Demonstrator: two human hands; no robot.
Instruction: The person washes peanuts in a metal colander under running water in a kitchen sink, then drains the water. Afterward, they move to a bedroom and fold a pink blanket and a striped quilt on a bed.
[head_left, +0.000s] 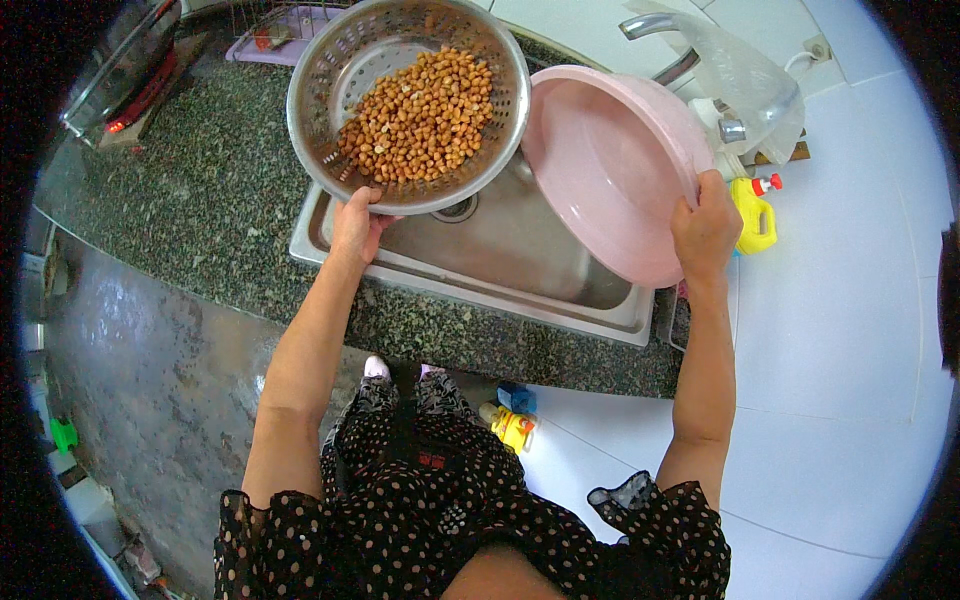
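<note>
My left hand (358,228) grips the near rim of a metal colander (318,128), its thumb over the edge and its fingers underneath. A heap of reddish-brown peanuts (425,115) lies in the colander, mostly toward its right side. The colander is held over the left part of the steel sink (480,250), whose drain shows just below the rim. With my right hand (706,228) I hold a pink plastic basin (610,150) by its right rim. The basin is tilted over the right part of the sink, and nothing shows inside it. Its left edge meets or overlaps the colander's.
A metal faucet (650,25) and a clear plastic bag (745,85) are behind the basin. A yellow bottle (755,215) with a red cap stands at the right. Dark speckled counter (200,190) extends left toward a pan (120,65) and a purple-based rack (290,35).
</note>
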